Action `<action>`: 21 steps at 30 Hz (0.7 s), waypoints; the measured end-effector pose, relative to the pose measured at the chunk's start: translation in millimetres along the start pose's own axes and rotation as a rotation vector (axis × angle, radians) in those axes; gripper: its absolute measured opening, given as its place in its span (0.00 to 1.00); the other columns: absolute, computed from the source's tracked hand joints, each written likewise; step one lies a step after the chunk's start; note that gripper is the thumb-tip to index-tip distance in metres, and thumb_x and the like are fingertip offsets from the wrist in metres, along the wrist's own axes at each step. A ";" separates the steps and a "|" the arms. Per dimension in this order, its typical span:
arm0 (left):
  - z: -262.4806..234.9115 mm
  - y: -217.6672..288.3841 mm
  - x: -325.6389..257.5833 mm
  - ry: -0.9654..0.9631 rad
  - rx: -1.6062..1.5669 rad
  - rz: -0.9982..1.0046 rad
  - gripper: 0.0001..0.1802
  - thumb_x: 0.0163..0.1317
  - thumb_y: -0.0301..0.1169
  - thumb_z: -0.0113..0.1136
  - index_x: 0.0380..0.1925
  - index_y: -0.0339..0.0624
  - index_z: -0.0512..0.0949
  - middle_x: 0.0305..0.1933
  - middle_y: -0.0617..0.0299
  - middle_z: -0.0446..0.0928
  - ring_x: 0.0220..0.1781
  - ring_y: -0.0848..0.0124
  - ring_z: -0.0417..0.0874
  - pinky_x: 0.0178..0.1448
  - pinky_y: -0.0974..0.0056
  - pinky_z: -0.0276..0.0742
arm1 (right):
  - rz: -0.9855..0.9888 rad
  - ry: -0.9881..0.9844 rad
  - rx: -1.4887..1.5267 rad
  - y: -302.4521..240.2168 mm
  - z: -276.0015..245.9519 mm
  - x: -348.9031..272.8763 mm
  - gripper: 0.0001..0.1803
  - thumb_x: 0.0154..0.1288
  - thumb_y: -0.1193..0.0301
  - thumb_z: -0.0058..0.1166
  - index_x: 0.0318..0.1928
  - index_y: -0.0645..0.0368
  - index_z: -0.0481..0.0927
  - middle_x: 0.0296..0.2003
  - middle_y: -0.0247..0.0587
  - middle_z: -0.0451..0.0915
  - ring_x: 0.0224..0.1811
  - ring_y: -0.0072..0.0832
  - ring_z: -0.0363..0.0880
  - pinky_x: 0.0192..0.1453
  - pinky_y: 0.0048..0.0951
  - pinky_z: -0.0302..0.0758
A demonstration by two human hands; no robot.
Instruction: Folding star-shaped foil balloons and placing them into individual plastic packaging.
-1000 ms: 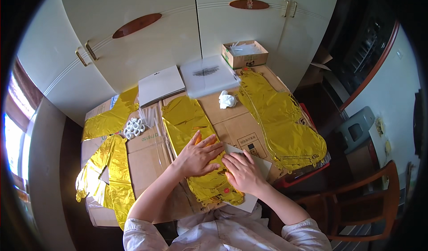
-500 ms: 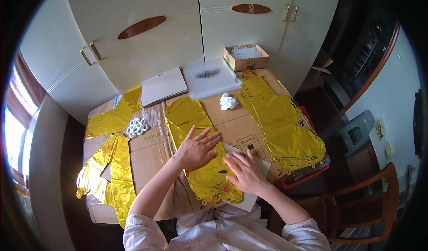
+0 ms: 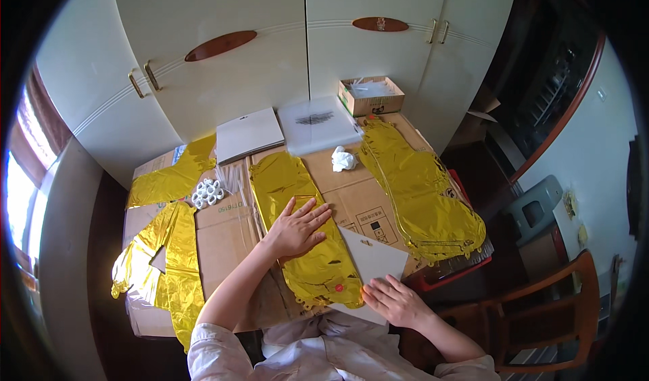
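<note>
Currently touching foil (image 3: 326, 259) with left hand (image 3: 296, 231) spread, its lower corner with right hand (image 3: 397, 303) extended, apparently gripping nothing. Seemingly mostly flattened on cardboard (image 3: 220, 239), partly over card (image 3: 370, 254); not yet crease-free.

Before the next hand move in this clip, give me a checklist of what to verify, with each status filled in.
1. Left hand palm down over the middle gold foil piece, fingers extended: ok.
2. Right hand pinching the foil's near right corner: cannot tell; its fingertips are at that corner, but the grip is unclear.
3. Foil free of creases: not ok; wrinkles show, mostly toward the near end.
4. White card fully covered by the foil: not ok; much of it shows to the right.
5. Crumpled white wad and white rings off this foil: ok.
</note>
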State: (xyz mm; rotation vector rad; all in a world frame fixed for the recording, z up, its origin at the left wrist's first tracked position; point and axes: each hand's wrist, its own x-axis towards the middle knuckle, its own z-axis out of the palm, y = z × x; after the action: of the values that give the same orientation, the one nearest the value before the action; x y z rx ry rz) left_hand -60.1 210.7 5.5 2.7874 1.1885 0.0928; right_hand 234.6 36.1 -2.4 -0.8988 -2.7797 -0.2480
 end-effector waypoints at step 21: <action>-15.6 -25.6 -34.1 0.404 -1.131 -0.354 0.32 0.71 0.45 0.44 0.69 0.37 0.58 0.67 0.47 0.66 0.68 0.59 0.67 0.70 0.51 0.61 | 0.520 0.628 1.251 168.0 -33.0 114.6 0.13 0.71 0.68 0.51 0.50 0.63 0.77 0.42 0.32 0.80 0.44 0.18 0.75 0.52 0.24 0.71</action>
State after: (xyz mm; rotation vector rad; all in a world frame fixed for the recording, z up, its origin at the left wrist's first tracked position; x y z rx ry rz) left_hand -103.5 204.8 17.2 1.5846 1.1400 0.9751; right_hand 248.2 227.0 73.8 -0.8639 -1.5166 0.9801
